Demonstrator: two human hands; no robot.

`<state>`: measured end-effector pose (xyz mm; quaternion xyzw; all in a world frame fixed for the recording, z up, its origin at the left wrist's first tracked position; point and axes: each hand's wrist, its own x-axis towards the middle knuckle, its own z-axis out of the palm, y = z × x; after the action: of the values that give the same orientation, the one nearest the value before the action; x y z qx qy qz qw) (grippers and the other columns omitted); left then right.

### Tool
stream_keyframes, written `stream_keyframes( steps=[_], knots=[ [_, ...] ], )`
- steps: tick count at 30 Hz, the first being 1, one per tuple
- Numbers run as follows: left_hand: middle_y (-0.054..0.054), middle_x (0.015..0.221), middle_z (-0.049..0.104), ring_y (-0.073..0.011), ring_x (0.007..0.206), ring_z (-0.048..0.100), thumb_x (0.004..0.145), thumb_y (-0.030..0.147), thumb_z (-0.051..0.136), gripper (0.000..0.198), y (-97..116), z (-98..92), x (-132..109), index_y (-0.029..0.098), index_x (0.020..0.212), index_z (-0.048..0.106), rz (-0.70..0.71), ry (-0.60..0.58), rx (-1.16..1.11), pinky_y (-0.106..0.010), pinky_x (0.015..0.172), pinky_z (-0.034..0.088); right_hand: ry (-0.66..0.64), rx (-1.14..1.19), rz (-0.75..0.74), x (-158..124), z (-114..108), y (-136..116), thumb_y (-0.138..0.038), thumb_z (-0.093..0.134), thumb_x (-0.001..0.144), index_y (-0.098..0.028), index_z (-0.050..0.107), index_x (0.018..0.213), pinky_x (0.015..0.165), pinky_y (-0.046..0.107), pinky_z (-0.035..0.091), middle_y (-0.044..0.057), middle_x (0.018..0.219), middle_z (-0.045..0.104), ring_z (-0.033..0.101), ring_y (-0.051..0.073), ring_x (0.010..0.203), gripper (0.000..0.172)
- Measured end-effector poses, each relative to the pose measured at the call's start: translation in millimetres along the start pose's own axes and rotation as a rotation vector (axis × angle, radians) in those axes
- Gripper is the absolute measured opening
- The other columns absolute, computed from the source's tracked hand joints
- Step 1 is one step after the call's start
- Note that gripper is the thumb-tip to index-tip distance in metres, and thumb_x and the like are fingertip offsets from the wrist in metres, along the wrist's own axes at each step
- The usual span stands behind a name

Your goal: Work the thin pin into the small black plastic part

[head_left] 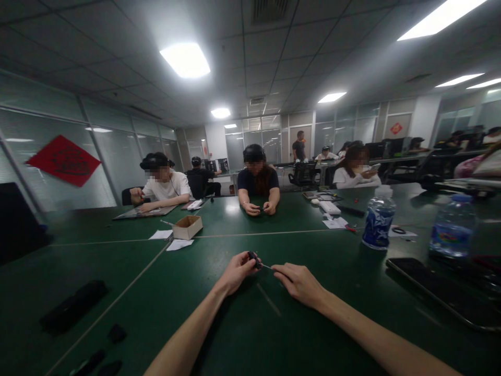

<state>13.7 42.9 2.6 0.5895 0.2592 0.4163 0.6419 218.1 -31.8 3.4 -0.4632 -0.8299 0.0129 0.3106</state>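
From my remote seat I see a small black part (254, 258) raised just above the green table (235, 339), in the middle of the view. My left hand (237, 271) pinches it between thumb and curled fingertips, which seems to steady it with its open side toward the other hand. My right hand (299, 282) lies knuckles-up with its fingers closed on one thin metal rod (266, 267), whose tip meets the part. That low grip looks chosen for fine control. Both forearms lie low over the table, I judge for support.

Further out, to my right, stand two water bottles (378, 219), upright and well apart from the hands, and one dark flat slab (442, 292) lies near the edge. Ahead on my left sits one open cardboard box (188, 226) with two paper slips (179, 244) beside it. At lower left I count four dark pieces (74, 305); what they are I cannot tell. Three people sit across the table, each with hands on the surface
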Motion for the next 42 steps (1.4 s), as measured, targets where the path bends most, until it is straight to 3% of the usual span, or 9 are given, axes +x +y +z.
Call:
stream_keyframes(
  steps=[6, 11, 18, 28, 42],
  knots=[
    [-0.009, 0.087, 0.064, -0.0195, 0.083, 0.061, 0.067, 0.034, 0.073, 0.035, 3, 5.3, -3, 0.011, 0.091, 0.061, -0.070, -0.147, 0.090, -0.031, 0.077, 0.047, 0.265, 0.088, 0.158, 5, 8, 15, -0.029, 0.037, 0.092, -0.015, 0.059, 0.112, 0.080, 0.032, 0.049, 0.010, 0.101, 0.065, 0.061, 0.020, 0.090, 0.032],
    [-0.009, 0.090, 0.061, -0.0189, 0.084, 0.060, 0.068, 0.033, 0.073, 0.037, -2, 2.6, 0, 0.012, 0.094, 0.060, -0.049, -0.069, -0.032, -0.034, 0.078, 0.047, 0.065, 0.087, 0.014, 3, 2, 6, -0.028, 0.039, 0.092, -0.017, 0.060, 0.111, 0.072, 0.028, 0.049, 0.007, 0.091, 0.066, 0.061, 0.016, 0.078, 0.030],
    [-0.008, 0.094, 0.059, -0.0168, 0.082, 0.059, 0.070, 0.028, 0.071, 0.037, -6, -2.8, 2, 0.014, 0.102, 0.060, -0.012, 0.012, -0.118, -0.034, 0.078, 0.047, -0.019, 0.045, -0.006, 2, -4, -2, -0.028, 0.040, 0.092, -0.017, 0.062, 0.107, 0.067, 0.025, 0.047, 0.006, 0.084, 0.066, 0.060, 0.015, 0.073, 0.029],
    [-0.009, 0.095, 0.062, -0.0176, 0.085, 0.060, 0.070, 0.027, 0.071, 0.038, -5, -1.8, 2, 0.013, 0.105, 0.061, -0.017, 0.008, -0.080, -0.032, 0.080, 0.045, -0.056, -0.006, -0.002, 3, -6, -4, -0.029, 0.038, 0.092, -0.017, 0.064, 0.104, 0.067, 0.025, 0.046, 0.006, 0.083, 0.065, 0.060, 0.015, 0.072, 0.031],
    [-0.008, 0.091, 0.062, -0.0178, 0.083, 0.060, 0.069, 0.035, 0.071, 0.033, -1, -0.3, 1, 0.012, 0.091, 0.060, -0.041, -0.051, -0.023, -0.030, 0.077, 0.047, -0.045, 0.018, -0.021, 3, -3, 0, -0.029, 0.038, 0.093, -0.018, 0.063, 0.104, 0.069, 0.026, 0.046, 0.006, 0.087, 0.066, 0.060, 0.016, 0.076, 0.029]
  ],
)
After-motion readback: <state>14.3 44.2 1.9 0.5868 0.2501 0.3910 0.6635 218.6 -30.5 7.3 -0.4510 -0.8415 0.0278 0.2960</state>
